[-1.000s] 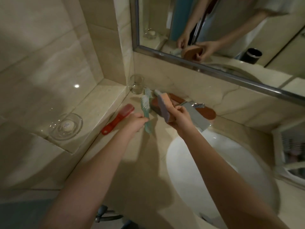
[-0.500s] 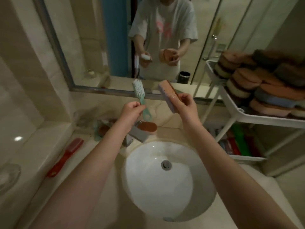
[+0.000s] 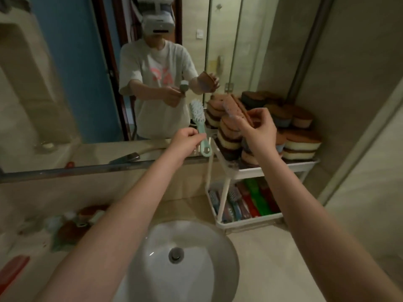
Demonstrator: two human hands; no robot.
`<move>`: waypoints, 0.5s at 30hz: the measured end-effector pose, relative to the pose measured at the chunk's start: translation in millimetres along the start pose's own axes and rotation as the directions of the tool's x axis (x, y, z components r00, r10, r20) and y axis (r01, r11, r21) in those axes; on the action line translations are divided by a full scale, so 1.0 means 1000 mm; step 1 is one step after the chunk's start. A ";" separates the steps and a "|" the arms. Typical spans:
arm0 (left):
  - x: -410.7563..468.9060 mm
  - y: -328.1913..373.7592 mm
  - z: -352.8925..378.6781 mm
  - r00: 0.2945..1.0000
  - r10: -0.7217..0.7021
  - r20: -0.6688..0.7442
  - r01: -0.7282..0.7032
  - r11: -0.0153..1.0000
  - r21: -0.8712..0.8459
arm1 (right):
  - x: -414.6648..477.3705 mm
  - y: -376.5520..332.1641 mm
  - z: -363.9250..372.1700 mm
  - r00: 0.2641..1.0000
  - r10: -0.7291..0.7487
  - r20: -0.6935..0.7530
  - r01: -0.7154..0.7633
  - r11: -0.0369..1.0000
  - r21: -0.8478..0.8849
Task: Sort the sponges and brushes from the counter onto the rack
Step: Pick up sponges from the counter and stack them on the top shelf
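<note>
2 items in transit: left hand [image 3: 185, 141] grips teal brush [image 3: 197, 115] by its handle; right hand [image 3: 260, 129] pinches sponge [image 3: 234, 106] above rack [image 3: 250, 172], top shelf already heaped. Remaining: red brush [image 3: 13, 269] and blurred pile [image 3: 72, 224] at left end of counter [image 3: 261, 249].

sponge [image 3: 236, 109] → now over rack [image 3: 246, 172] top tier | brush [image 3: 197, 115] raised rightward

The brush [image 3: 197, 118] at far centre is smooth mint plastic with a slight sheen. The sponge [image 3: 236, 107] just to its right looks porous and matt, like the stacked sponges [image 3: 302, 144] on the smooth white rack [image 3: 250, 172]. The near basin [image 3: 207, 280] is glossy white — ceramic by its look — with a shiny metal drain [image 3: 175, 255]. The counter [image 3: 261, 253] is polished beige stone.
</note>
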State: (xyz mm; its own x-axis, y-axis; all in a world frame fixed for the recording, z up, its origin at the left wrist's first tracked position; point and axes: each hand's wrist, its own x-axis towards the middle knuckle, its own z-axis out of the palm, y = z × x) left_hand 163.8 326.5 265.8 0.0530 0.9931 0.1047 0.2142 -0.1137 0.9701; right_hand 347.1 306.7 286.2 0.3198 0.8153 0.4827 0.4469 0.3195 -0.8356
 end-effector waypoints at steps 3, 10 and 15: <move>0.020 0.016 0.017 0.999 0.028 0.026 -0.029 0.999 0.019 | 0.034 0.011 -0.016 0.997 -0.075 -0.029 0.069 0.982 -0.179; 0.049 0.024 0.045 0.999 0.043 0.002 -0.043 0.999 0.017 | 0.086 0.035 -0.022 0.973 -0.219 0.066 0.217 0.796 -0.565; 0.054 0.018 0.051 0.999 0.044 -0.006 -0.044 0.998 0.036 | 0.090 0.043 -0.016 0.969 -0.172 0.175 0.245 0.655 -0.714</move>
State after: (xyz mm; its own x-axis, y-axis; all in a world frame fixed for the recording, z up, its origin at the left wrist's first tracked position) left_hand 220.6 376.7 277.4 0.0563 0.9872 0.1489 0.2463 -0.1583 0.9562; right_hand 408.6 386.6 297.9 0.0869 0.8202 0.5654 0.9681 0.0643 -0.2421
